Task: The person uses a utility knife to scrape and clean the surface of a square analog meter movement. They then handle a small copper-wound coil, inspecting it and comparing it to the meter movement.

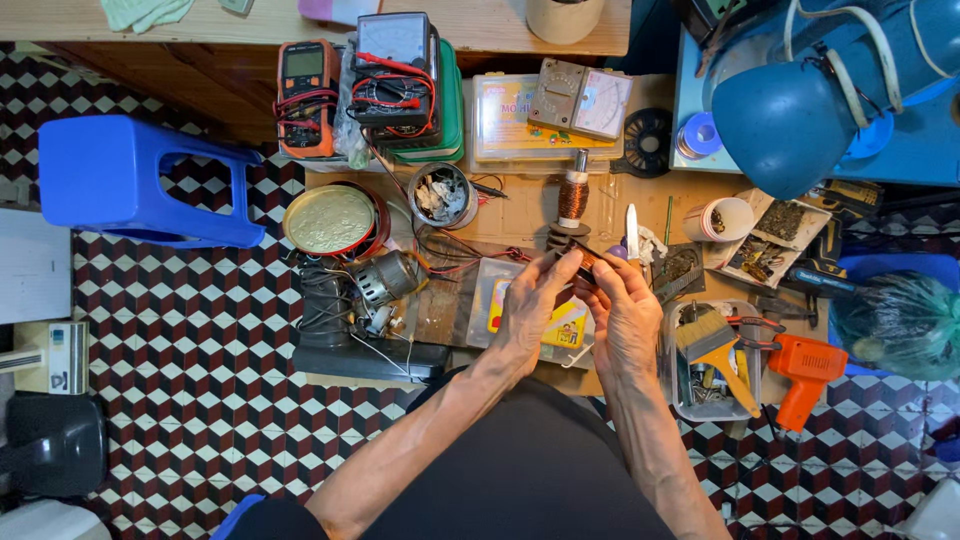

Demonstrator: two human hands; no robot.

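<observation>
Our left hand [530, 305] and right hand [625, 310] pinch a small copper coil [588, 258] above a cluttered wooden bench [520, 205]; checkered floor tiles [180, 330] surround a blue stool [130, 180].

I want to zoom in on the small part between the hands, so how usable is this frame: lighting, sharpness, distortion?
Head view: light is even and soft, with faint shadows and no strong glare; the left hand and right hand look sharp, yet their fingers cover most of the small coppery part; the blue lamp at upper right looms large and bulged, hinting at wide-angle distortion.
</observation>
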